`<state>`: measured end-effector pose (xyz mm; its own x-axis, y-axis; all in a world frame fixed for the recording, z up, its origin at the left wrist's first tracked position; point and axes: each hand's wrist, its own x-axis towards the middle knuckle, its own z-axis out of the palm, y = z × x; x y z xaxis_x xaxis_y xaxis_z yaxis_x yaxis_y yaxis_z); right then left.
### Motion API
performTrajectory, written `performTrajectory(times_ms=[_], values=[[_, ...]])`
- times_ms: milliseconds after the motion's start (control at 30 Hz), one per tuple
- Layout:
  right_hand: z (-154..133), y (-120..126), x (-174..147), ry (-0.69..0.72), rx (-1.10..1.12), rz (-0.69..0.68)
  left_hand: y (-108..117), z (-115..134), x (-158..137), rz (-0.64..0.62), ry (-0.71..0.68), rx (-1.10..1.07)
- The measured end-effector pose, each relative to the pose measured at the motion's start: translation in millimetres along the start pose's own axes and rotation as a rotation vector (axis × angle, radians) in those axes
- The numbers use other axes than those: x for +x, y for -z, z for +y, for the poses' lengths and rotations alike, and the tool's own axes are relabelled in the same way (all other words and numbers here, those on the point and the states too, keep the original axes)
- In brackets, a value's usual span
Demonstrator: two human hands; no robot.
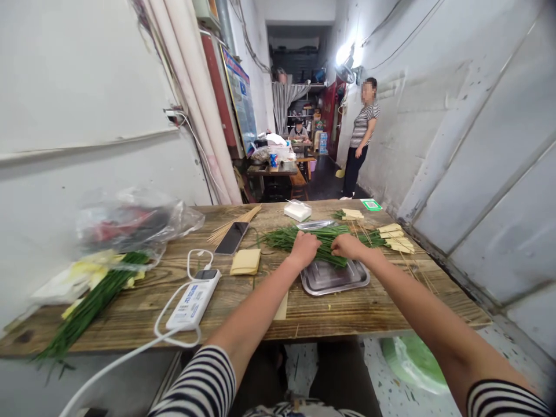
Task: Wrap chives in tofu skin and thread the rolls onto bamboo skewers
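A bundle of long green chives (282,236) lies across a shallow metal tray (334,284) in front of me. My left hand (305,248) is closed on the chives near the middle of the bundle. At the right part of the bundle, my right hand (347,247) has its fingers pinched on some stalks; its fingertips are partly hidden. Left of the tray sits a stack of square yellowish sheets (245,262). To the right lie skewered pale yellow rolls (396,237) with green chives and thin sticks showing.
Loose bamboo skewers (249,214), a phone (232,238), a white power bank (194,301) with cable and a white box (297,210) are on the wooden table (347,318). More chives (93,298) lie left by a plastic bag (143,223). A person (362,133) stands beyond.
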<state>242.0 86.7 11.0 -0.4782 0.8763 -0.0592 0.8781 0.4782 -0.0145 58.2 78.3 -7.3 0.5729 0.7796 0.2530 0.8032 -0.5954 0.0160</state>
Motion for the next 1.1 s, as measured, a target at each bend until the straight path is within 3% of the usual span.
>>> performTrajectory(times_ms=[167,467,1100], values=[[13.4,-11.3,9.0,0.047,0.067,-0.081,-13.3,-2.0,2.1,-0.039,-0.013,0.0],[18.6,-25.6,21.7,-0.006,0.069,-0.071,-13.4,-1.7,-0.5,-0.063,0.015,-0.049],[14.7,-16.4,18.5,0.085,0.054,-0.101,-12.2,0.2,4.7,-0.123,0.053,-0.156]])
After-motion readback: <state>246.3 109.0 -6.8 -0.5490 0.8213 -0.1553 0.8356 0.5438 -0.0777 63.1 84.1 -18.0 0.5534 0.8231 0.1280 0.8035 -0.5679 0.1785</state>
